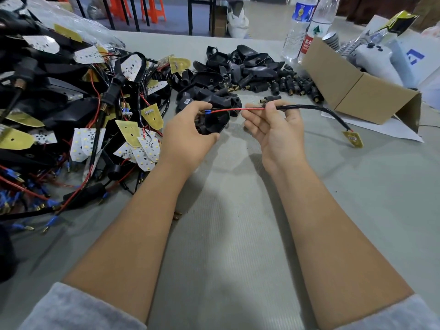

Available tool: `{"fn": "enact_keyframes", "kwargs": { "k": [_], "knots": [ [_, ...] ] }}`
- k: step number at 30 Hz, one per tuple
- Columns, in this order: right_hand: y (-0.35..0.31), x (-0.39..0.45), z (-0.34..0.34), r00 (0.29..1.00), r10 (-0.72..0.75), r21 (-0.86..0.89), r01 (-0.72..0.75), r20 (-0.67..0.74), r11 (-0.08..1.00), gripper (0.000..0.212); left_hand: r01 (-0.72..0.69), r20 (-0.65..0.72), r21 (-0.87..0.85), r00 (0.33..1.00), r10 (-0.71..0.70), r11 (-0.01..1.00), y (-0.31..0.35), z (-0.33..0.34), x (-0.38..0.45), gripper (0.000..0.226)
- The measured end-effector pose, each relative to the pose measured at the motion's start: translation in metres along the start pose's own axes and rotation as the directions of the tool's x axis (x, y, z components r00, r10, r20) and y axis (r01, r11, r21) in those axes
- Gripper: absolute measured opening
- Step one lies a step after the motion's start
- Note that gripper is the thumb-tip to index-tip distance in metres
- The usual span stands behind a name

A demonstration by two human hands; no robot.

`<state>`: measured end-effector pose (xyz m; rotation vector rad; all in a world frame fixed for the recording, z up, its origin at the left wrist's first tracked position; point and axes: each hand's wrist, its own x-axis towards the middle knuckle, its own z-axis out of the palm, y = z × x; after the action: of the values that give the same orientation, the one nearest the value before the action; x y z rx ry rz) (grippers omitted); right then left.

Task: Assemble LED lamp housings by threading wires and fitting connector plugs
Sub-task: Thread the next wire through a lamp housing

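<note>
My left hand grips a black lamp housing with its open side facing me. My right hand pinches a black cable where its red wire comes out. The red wire runs left to a blue terminal at the top of the housing. The cable's far end carries a small yellow LED board that lies on the table to the right.
A heap of wired LED boards and housings fills the left. Loose black housings and connector plugs lie behind my hands. A cardboard box and two water bottles stand at the right back.
</note>
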<state>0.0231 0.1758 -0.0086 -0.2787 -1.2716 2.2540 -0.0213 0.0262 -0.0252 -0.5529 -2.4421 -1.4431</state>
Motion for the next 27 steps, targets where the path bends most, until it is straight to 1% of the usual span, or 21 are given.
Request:
{"fn": "enact_keyframes", "kwargs": {
  "k": [4, 8, 10, 13, 18, 20, 23, 27],
  "knots": [
    [0.0005, 0.001, 0.0006, 1.0, -0.025, 0.021, 0.025, -0.014, 0.999, 0.009, 0.006, -0.003, 0.02, 1.0, -0.005, 1.0, 0.0002, 0.0012, 0.0001, 0.05],
    [-0.0013, -0.0014, 0.0004, 0.991, 0.022, 0.069, -0.031, 0.129, 0.997, 0.011, 0.037, 0.011, 0.016, 0.999, -0.037, 0.999, -0.0013, 0.0014, 0.0004, 0.05],
    [-0.0016, -0.0019, 0.0011, 0.986, 0.043, 0.087, -0.058, 0.161, 0.995, 0.012, 0.04, 0.022, 0.002, 0.999, -0.04, 0.999, -0.0021, 0.0009, 0.0002, 0.051],
    [-0.0016, -0.0003, 0.0002, 0.992, 0.038, 0.091, -0.048, 0.117, 0.995, 0.011, 0.034, 0.015, -0.03, 0.999, -0.034, 0.999, -0.0028, 0.0004, -0.0001, 0.051],
    [0.0003, 0.0026, -0.0031, 0.999, 0.0, 0.066, 0.003, -0.04, 0.998, 0.006, 0.021, 0.032, -0.186, 0.999, -0.015, 0.982, 0.0008, 0.0004, -0.0008, 0.047],
    [0.0007, 0.0026, -0.0036, 0.999, -0.007, 0.039, 0.009, -0.046, 0.999, 0.006, 0.005, 0.036, -0.221, 0.999, 0.003, 0.975, 0.0026, 0.0006, -0.001, 0.048],
    [0.0002, 0.0013, -0.0026, 1.0, 0.01, 0.018, -0.01, 0.023, 1.0, 0.008, -0.004, 0.046, -0.226, 0.999, 0.014, 0.974, 0.0027, 0.0015, -0.0005, 0.05],
    [-0.0019, -0.0016, 0.0007, 0.985, 0.07, 0.051, -0.079, 0.155, 0.996, 0.012, -0.009, 0.038, -0.232, 0.999, 0.018, 0.973, 0.0015, 0.0007, 0.0002, 0.053]
  ]
}}
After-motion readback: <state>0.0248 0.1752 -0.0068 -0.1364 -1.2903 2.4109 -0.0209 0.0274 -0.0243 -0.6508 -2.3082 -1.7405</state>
